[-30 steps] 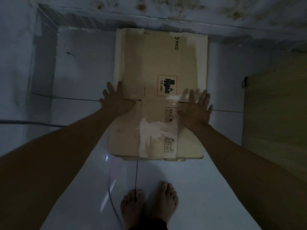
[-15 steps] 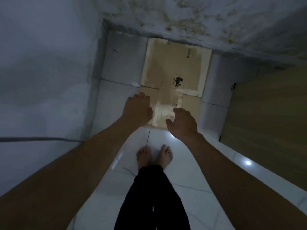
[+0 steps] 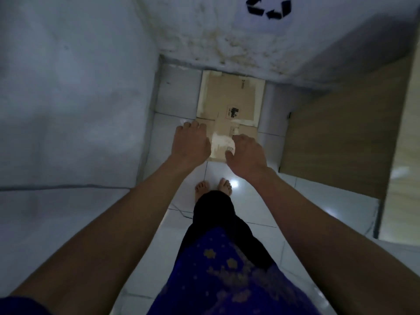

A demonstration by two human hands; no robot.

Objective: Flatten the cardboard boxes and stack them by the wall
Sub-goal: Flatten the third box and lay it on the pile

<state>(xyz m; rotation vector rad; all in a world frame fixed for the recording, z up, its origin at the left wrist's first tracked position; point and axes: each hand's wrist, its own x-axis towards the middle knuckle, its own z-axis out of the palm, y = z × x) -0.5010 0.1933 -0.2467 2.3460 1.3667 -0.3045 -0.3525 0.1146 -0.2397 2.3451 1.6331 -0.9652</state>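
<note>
White floor tiles (image 3: 261, 189) run up to a stained wall (image 3: 216, 42), where one flattened box (image 3: 229, 103) lies flat with its far edge against the wall's foot. That box looks done; no others are in view, so what is left cannot be judged. Both arms reach forward, left hand (image 3: 189, 144) and right hand (image 3: 246, 155) hovering above the box's near end, fingers loosely curled downward, holding nothing.

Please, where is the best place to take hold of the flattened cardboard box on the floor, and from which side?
Probably its near short edge, from the person's side. The flattened cardboard box lies flat on the tiled floor, far end at the wall; only the near edge is free, below the left hand and right hand.
</note>
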